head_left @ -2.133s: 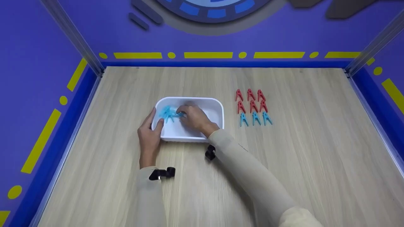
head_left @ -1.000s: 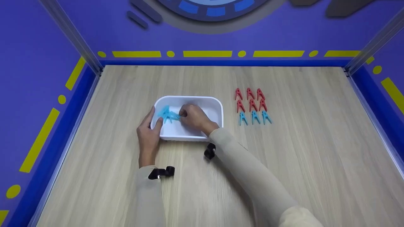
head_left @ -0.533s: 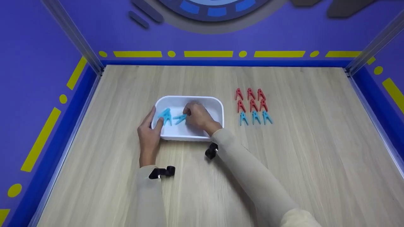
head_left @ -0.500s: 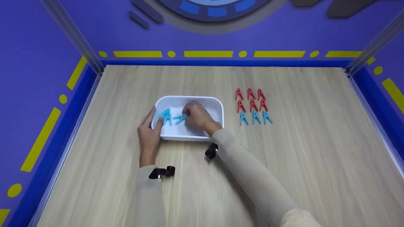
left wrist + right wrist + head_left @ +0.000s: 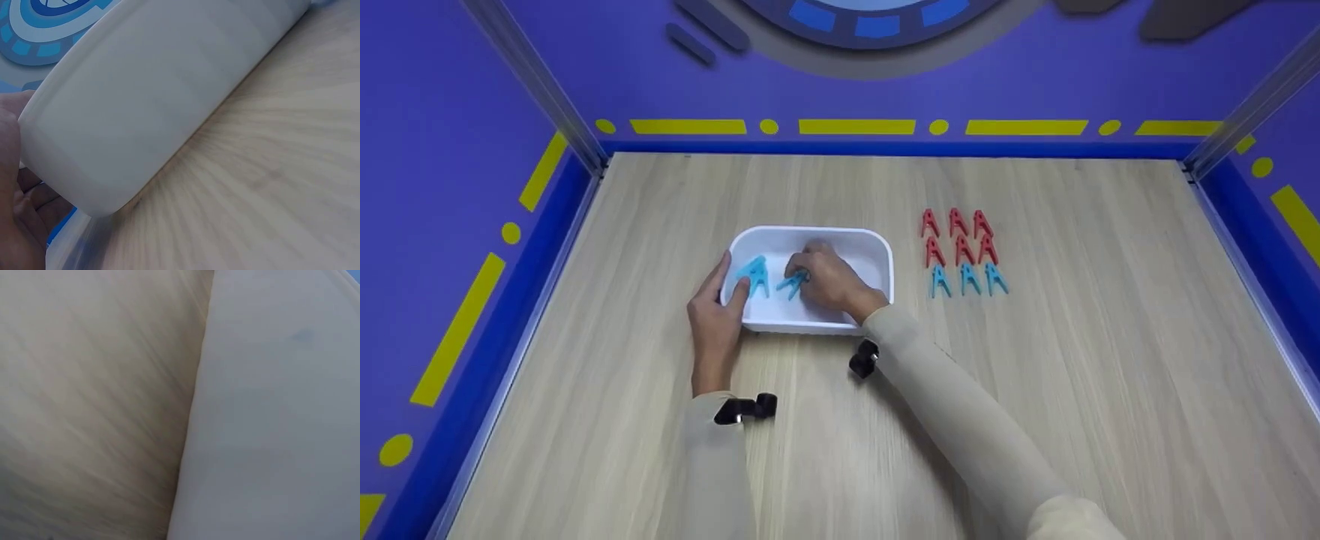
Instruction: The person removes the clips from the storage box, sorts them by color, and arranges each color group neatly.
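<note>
A white rectangular tub (image 5: 817,325) stands on the table. My left hand (image 5: 716,322) grips its left end, thumb over the rim and fingers along the outside; in the left wrist view that hand (image 5: 17,191) shows at the tub's corner (image 5: 112,124). Inside the tub, my right hand (image 5: 829,279) pinches a blue clothespin (image 5: 793,283), whose two legs point to the left and down. Other blue clothespins (image 5: 757,274) lie together at the tub's left end, partly behind my left thumb. Only the tub's outer wall (image 5: 270,416) and the table appear in the right wrist view.
Right of the tub, two rows of red clothespins (image 5: 961,250) and a row of blue clothespins (image 5: 970,280) lie on the wooden table (image 5: 1080,360). Blue-purple panels (image 5: 870,97) enclose the table's back and sides.
My right hand has drawn a blue clothespin away from the pile, to the right, and it has turned in the fingers. The left hand keeps its grip on the tub.
</note>
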A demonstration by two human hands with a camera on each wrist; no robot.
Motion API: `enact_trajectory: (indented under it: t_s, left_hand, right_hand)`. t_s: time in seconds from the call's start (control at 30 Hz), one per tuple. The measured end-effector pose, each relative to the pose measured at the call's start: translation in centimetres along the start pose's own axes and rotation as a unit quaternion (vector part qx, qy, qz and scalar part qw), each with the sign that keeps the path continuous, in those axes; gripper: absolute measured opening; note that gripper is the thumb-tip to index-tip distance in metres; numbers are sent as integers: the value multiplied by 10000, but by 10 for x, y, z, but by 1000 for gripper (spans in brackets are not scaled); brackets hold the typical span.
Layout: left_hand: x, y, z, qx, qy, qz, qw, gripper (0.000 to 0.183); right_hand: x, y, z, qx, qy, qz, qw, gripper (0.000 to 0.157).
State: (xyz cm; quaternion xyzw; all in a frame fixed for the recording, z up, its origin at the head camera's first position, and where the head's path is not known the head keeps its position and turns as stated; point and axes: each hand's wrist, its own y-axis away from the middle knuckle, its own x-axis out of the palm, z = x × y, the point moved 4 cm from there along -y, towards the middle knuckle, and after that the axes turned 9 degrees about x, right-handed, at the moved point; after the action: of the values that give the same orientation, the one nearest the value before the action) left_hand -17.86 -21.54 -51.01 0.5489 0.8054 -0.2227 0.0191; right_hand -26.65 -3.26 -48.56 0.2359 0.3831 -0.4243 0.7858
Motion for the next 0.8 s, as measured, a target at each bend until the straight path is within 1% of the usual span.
enact_trajectory:
  t_s: [0.1, 0.2, 0.33, 0.43, 0.53, 0.63, 0.73, 0.8]
  left_hand:
    - [0, 0, 0, 19, -13, 1, 10000, 56]
    - [0, -1, 0, 61, -38, -8, 10000, 55]
    - [0, -1, 0, 78, -58, 12, 10000, 55]
    - [-1, -1, 0, 41, -53, 27, 10000, 55]
    - [-1, -2, 0, 53, -35, -5, 10000, 55]
    - [-1, -3, 0, 74, -27, -32, 10000, 55]
    - [-1, -2, -1, 82, -35, -34, 10000, 56]
    - [0, -2, -1, 74, -41, -24, 10000, 56]
  right_hand:
    - [-2, -1, -2, 345, -232, -104, 9991, 30]
    - [-2, -1, -3, 657, -255, -174, 9974, 25]
    - [-1, 0, -3, 841, -38, -92, 9964, 34]
    - [0, -1, -3, 772, -56, -74, 9970, 30]
    - [-1, -2, -3, 519, -203, -159, 9983, 24]
    - [-1, -4, -3, 222, -376, -200, 9988, 21]
    - [0, -4, -2, 104, -561, -154, 9982, 22]
    - [0, -4, -1, 87, -620, -65, 9980, 25]
